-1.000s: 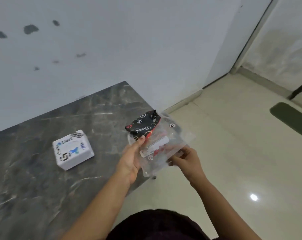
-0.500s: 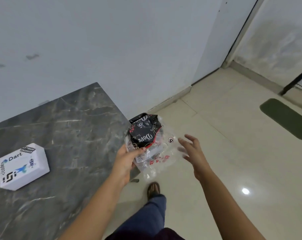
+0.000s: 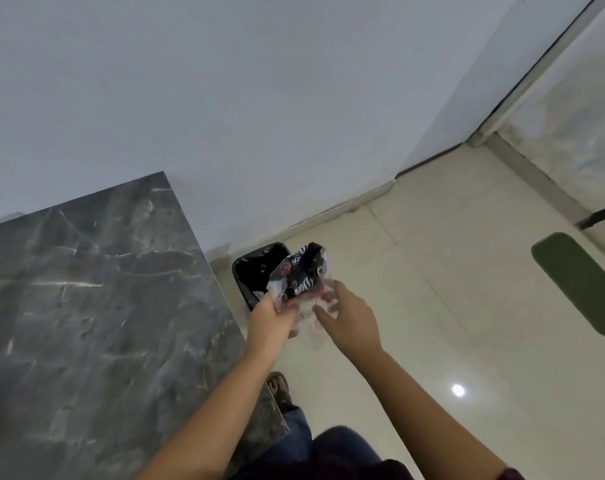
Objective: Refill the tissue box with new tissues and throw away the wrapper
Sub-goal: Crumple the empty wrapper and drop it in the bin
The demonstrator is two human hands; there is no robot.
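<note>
My left hand (image 3: 271, 318) grips the crumpled wrapper (image 3: 302, 273), clear plastic with a black and red printed part. It is held over the floor just right of a black bin (image 3: 256, 271) that stands on the tiles past the table's corner. The wrapper overlaps the bin's right rim. My right hand (image 3: 351, 315) is beside the wrapper with fingers spread, touching the clear plastic at its lower right; whether it grips is unclear. The tissue box is out of view.
The dark marble table (image 3: 96, 306) fills the left, its right edge next to my left arm. A white wall runs behind. Beige floor tiles lie to the right with a green mat (image 3: 578, 282). My foot (image 3: 280, 388) shows beneath.
The view has swung right and the white box has left the frame. Both hands moved forward with the wrapper, and the black bin has come into view under it.
</note>
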